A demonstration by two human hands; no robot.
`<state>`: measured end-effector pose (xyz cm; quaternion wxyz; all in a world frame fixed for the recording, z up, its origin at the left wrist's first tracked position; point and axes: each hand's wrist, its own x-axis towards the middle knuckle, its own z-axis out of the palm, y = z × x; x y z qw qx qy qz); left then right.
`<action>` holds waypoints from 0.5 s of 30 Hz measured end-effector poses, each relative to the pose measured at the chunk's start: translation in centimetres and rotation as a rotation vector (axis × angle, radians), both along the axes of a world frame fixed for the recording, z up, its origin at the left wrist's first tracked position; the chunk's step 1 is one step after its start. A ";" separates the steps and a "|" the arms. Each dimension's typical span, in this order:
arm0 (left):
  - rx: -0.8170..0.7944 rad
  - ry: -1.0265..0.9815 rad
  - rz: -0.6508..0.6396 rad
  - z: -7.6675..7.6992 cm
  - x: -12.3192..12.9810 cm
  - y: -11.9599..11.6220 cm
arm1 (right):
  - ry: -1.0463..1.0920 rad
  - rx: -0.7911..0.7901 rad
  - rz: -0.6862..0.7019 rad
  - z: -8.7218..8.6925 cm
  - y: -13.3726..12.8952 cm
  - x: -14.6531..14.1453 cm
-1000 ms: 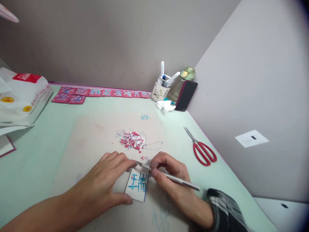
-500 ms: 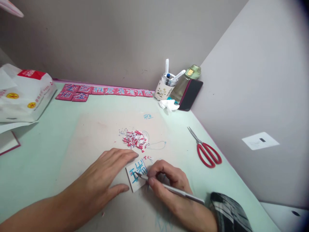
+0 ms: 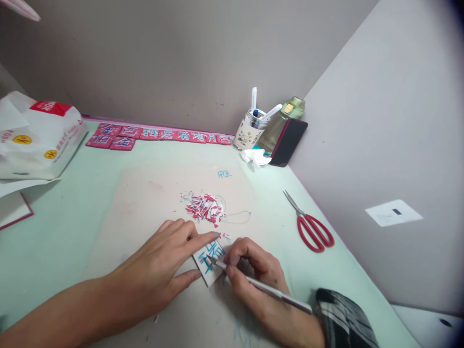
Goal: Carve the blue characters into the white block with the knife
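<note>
A small white square tile [image 3: 214, 276] with blue character strokes lies tilted on the beige board [image 3: 137, 193]. My left hand [image 3: 174, 256] rests at its left side, index finger stretched along the top edge and thumb apart near the lower left edge. My right hand [image 3: 255, 273] is closed round a silver craft knife [image 3: 270, 291]. The knife's tip meets the blue strokes on the tile. A pile of red and white shavings [image 3: 206, 208] sits just beyond the hands.
Red-handled scissors [image 3: 313, 232] lie on the right. A pen cup [image 3: 250, 130], green bottle [image 3: 275, 128], phone [image 3: 289, 142] and crumpled tissue [image 3: 255, 157] stand or lie at the back. Red character tiles [image 3: 166, 134] line the back edge; a white bag [image 3: 39, 137] sits left.
My left hand has shifted right, its index finger now over the tile's upper edge. The tile and right hand appear slightly further right, and the whole view has moved a little.
</note>
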<state>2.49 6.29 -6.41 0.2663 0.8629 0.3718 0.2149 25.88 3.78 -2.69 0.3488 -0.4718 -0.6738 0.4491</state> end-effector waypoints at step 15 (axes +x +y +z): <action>0.034 0.014 0.063 -0.8 -1.2 -1.1 | -0.004 -0.032 0.109 -0.6 -0.5 0.3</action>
